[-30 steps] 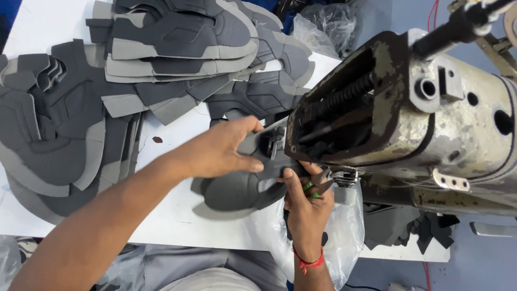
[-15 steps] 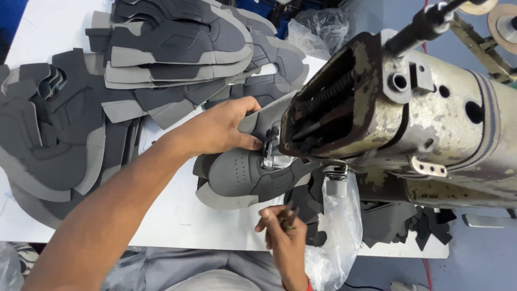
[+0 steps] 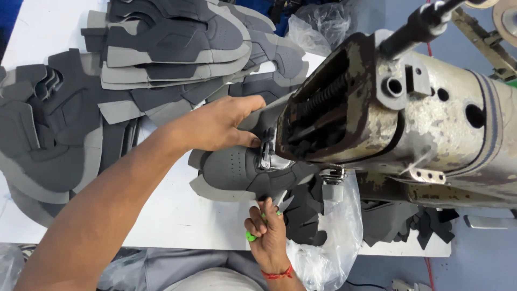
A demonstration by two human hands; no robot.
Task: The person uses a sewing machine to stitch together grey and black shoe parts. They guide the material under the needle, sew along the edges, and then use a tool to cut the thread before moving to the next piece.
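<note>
A grey shoe upper [image 3: 231,170] with a perforated toe lies under the presser foot [image 3: 266,153] of an old metal sewing machine [image 3: 431,118]. My left hand [image 3: 215,126] reaches in from the lower left and grips the upper's top edge right beside the foot. My right hand [image 3: 266,234] is below the upper, at the table's front edge. It is closed on small green-handled snips [image 3: 250,235], and its fingertips touch the upper's lower edge.
Stacks of cut grey shoe pieces [image 3: 161,43] cover the white table [image 3: 177,215] at the back and the left [image 3: 48,124]. A clear plastic bag [image 3: 328,253] with dark offcuts hangs off the front edge. The machine head fills the right side.
My right hand has dropped from under the machine head to the table's front edge. More of the shoe upper now shows left of the foot. My left hand stays on it.
</note>
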